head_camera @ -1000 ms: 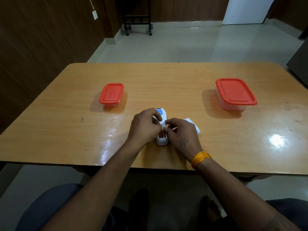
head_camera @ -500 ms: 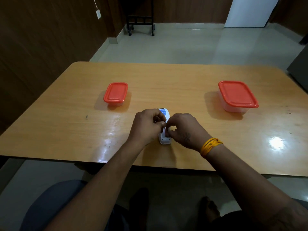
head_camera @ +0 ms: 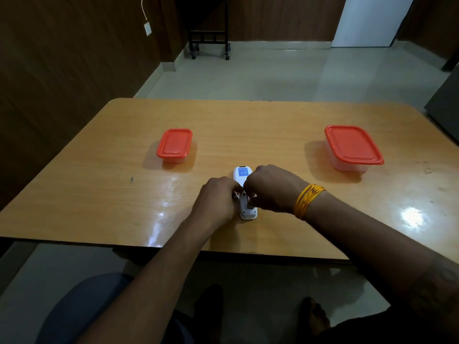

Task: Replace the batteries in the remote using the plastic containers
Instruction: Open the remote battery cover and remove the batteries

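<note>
Wood-panelled walls and a pale tiled floor surround a glossy wooden table seen from a seat at its near edge. On the table, close to that edge and about midway along it, lies a white remote, lengthwise away from the person, with a blue label on its far end. Both hands meet over the middle of the remote. The left hand comes in from the remote's left, fingers curled against its side; whether it is gripping the casing or only pressing on it cannot be told. The right hand arches over the remote from its right, fingertips bent down onto the middle section, which they hide; what they pinch, if anything, cannot be made out. A yellow band circles the right wrist.

Left of the remote and farther back stands a small box with a red lid on. Right of the remote, well apart and also farther back, stands a bigger box, clear-walled, red lid on. Neither box touches anything else. Beyond the table a black wheeled stand is against the wall.
</note>
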Motion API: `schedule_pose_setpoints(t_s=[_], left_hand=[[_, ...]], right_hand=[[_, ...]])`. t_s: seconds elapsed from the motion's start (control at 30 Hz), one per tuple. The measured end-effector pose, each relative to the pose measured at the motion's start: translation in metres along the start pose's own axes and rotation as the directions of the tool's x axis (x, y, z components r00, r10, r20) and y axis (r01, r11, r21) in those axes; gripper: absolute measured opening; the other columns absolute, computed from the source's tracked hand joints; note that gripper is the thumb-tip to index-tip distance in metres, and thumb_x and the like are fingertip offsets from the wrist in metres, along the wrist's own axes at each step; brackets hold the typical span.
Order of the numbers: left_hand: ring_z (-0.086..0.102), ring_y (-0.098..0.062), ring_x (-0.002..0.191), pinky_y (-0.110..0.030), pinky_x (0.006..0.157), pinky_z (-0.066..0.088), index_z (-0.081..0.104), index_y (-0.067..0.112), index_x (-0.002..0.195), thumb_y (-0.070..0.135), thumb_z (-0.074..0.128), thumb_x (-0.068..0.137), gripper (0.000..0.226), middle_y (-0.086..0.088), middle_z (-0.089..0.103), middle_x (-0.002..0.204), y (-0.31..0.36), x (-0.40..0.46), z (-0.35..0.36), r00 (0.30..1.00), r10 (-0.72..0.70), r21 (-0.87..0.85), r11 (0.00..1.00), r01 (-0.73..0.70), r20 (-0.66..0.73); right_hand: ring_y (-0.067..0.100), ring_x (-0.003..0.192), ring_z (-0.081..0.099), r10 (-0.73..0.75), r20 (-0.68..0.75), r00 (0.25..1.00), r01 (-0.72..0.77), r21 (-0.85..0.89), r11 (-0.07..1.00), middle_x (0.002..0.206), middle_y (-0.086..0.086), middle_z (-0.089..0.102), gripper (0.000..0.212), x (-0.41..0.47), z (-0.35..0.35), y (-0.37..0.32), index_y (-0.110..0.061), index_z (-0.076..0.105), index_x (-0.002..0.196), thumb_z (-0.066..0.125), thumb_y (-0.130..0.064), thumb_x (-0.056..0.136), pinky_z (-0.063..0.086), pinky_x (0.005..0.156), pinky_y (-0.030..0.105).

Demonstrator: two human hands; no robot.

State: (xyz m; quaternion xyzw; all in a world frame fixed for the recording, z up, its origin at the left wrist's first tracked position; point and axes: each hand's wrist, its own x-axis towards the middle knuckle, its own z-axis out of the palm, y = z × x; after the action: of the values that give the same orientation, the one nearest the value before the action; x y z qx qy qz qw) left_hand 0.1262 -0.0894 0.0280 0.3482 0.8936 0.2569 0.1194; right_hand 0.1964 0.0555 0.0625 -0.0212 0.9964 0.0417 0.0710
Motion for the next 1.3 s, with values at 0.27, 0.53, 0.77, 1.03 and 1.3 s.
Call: schedule_pose_setpoints(t_s=[0.27, 0.53, 0.77, 1.03, 1.3], left_hand=[[0.059, -0.031, 0.081, -0.029, 0.066, 0.035, 0.07, 0.014, 0.084, 0.017, 0.061, 0.088, 0.01, -0.004, 0.06, 0.079, 0.003, 0.0, -0.002, 0.999, -0.007, 0.076, 0.997, 0.003, 0.044], [0.07, -0.033, 0.103, -0.031, 0.075, 0.051, 0.084, 0.022, 0.111, 0.013, 0.067, 0.088, 0.03, -0.013, 0.079, 0.108, 0.0, 0.004, 0.001, 0.999, -0.013, 0.036, 0.999, 0.012, 0.034], [0.07, -0.029, 0.114, -0.034, 0.092, 0.055, 0.079, 0.022, 0.124, 0.018, 0.073, 0.09, 0.035, -0.009, 0.079, 0.119, -0.004, 0.007, 0.004, 1.0, -0.017, 0.018, 1.0, 0.017, -0.012], [0.073, -0.022, 0.105, -0.031, 0.09, 0.057, 0.084, 0.019, 0.11, 0.011, 0.075, 0.087, 0.026, -0.003, 0.081, 0.112, -0.011, 0.008, 0.015, 0.984, -0.034, -0.096, 0.995, 0.018, -0.174], [0.073, -0.002, 0.083, -0.017, 0.078, 0.056, 0.083, 0.018, 0.102, 0.01, 0.083, 0.085, 0.019, 0.007, 0.081, 0.095, 0.018, -0.004, 0.028, 0.926, 0.049, -0.319, 0.931, -0.179, -0.374]], right_hand=[[0.036, 0.087, 0.068, -0.13, -0.034, 0.991, 0.131, 0.028, 0.991, 0.098, 0.009, 0.073, 0.018, -0.004, 0.0, -0.001, -0.02, 0.071, 0.107, 0.068, -0.022, 0.09, 0.044, 0.064, 0.035], [0.033, 0.077, 0.067, -0.12, -0.31, 0.943, 0.171, 0.142, 0.975, 0.103, 0.009, 0.067, 0.027, -0.023, 0.048, 0.0, -0.018, 0.069, 0.122, 0.062, -0.023, 0.097, 0.043, 0.059, 0.036], [0.022, 0.068, 0.063, 0.102, -0.415, 0.904, 0.094, 0.427, 0.9, 0.093, 0.003, 0.065, 0.011, -0.032, 0.063, -0.007, -0.017, 0.073, 0.095, 0.07, -0.026, 0.092, 0.052, 0.063, 0.036], [0.021, 0.082, 0.067, 0.502, -0.233, 0.833, -0.246, 0.657, 0.713, 0.08, -0.003, 0.075, 0.014, -0.024, 0.055, -0.01, -0.017, 0.078, 0.093, 0.078, -0.03, 0.088, 0.053, 0.074, 0.034], [0.018, 0.067, 0.07, 0.61, -0.136, 0.781, -0.31, 0.763, 0.567, 0.068, -0.005, 0.075, 0.008, -0.056, 0.043, 0.01, -0.02, 0.086, 0.086, 0.081, -0.023, 0.081, 0.06, 0.069, 0.037]])
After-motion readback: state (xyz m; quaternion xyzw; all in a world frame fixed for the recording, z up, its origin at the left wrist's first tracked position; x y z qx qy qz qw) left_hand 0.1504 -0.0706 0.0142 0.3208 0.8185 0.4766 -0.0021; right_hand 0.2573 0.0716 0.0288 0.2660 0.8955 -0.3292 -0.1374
